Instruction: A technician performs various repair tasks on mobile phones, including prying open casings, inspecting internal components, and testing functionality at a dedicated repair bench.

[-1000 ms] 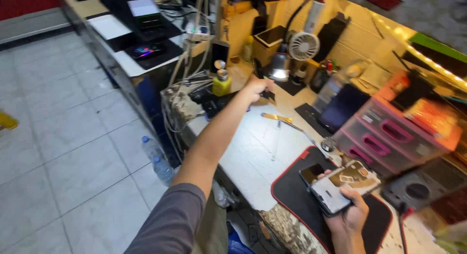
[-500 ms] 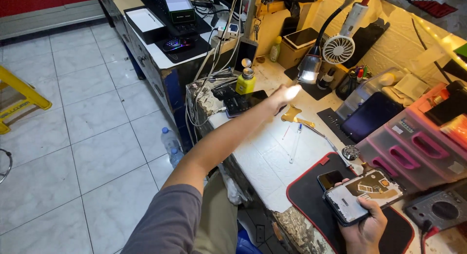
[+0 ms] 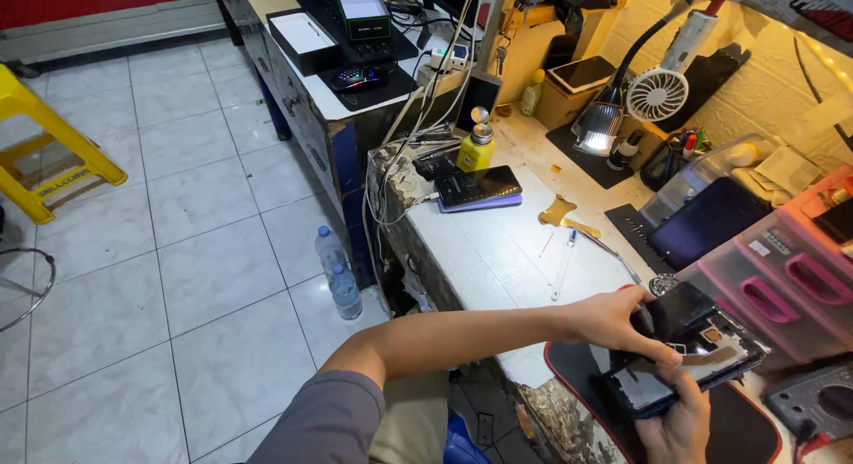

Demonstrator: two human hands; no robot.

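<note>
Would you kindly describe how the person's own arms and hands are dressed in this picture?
Both hands are bare, with no gloves, rings or watch visible. The left hand is on an arm with a short grey sleeve ending above the elbow, the forearm uncovered. Only the right hand shows, so any sleeve there cannot be seen.

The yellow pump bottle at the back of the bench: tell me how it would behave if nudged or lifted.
The yellow pump bottle stands upright, small and narrow under a wide metal cap, so a sideways nudge would probably tip it rather than slide it. It looks like light plastic, likely easy to lift one-handed. The dark phone lies right beside it, so a spill might reach it.
</note>
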